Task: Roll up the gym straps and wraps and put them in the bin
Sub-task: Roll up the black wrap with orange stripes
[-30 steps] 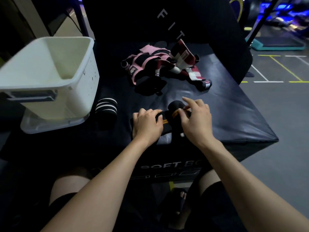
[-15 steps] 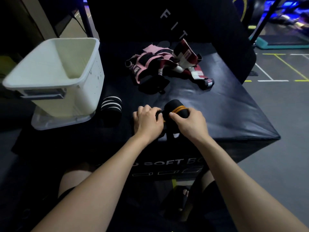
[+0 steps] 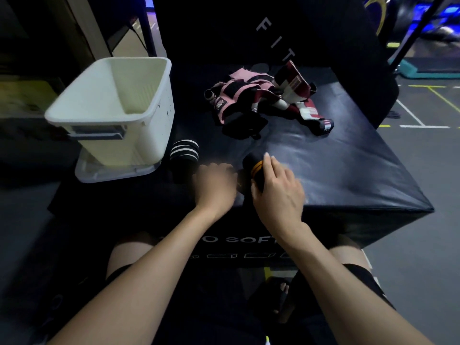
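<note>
A rolled black wrap with orange stripes (image 3: 254, 165) stands on the black soft box (image 3: 336, 175) near its front edge. My right hand (image 3: 277, 192) grips the roll from the right, fingers curled over it. My left hand (image 3: 214, 183) is just left of the roll, knuckles up and blurred; whether it touches the wrap is unclear. A second rolled black wrap with white stripes (image 3: 184, 152) sits to the left, beside the white bin (image 3: 99, 120), which looks empty. A loose pile of pink and maroon straps (image 3: 263, 100) lies at the back of the box.
The bin stands on a flat white lid (image 3: 112, 174) at the box's left edge. A dark padded upright (image 3: 273, 33) rises behind the pile. Grey gym floor with painted lines (image 3: 423, 125) is to the right. My knees are below the box front.
The orange-striped wrap has gone from flat under both hands to a tight roll. My right hand has moved over it, while my left hand has drawn slightly away to the left.
</note>
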